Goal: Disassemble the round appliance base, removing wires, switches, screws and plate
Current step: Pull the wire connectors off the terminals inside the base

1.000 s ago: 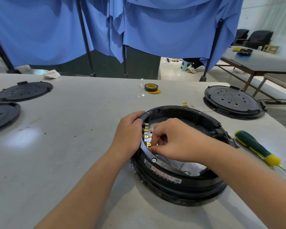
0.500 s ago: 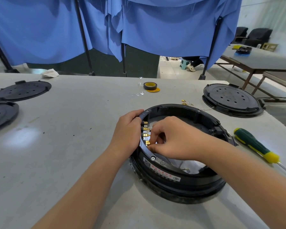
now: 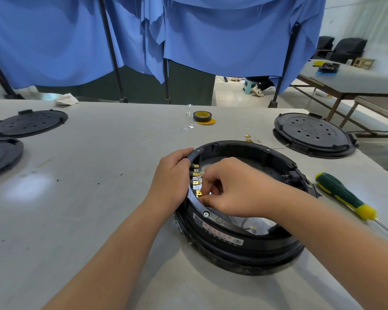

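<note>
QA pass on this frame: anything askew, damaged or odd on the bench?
Nothing damaged. Only stray bits: loose brass terminals with thin wires lie on the table behind the round base, and a crumpled rag sits at the far edge.

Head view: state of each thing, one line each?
Round black appliance base: open-topped, flat on table.
Left hand: grips base rim.
Right hand: fingers pinch at brass terminals.
Green-yellow screwdriver: lying unused.
Black-yellow tape roll: flat.
</note>
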The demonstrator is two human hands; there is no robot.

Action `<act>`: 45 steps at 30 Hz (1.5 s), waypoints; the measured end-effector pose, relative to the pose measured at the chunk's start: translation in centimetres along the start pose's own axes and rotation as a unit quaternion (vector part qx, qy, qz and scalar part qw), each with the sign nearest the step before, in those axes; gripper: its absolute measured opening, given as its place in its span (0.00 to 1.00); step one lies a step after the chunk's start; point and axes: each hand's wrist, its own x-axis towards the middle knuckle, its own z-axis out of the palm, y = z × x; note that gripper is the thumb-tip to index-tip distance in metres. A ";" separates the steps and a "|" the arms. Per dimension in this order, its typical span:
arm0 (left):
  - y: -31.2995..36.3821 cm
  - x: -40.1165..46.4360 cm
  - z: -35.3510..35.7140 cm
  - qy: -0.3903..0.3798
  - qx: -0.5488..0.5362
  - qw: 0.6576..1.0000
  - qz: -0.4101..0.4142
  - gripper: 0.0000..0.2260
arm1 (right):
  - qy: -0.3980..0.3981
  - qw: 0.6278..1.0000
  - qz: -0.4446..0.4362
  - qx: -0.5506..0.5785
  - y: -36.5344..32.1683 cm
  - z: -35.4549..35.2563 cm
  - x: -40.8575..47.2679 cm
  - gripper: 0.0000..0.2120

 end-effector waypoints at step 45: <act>1.6 -2.1 0.0 -0.109 0.098 0.989 0.013 0.27 | 0.006 0.997 -0.049 -0.058 1.0 -0.4 -1.1 0.09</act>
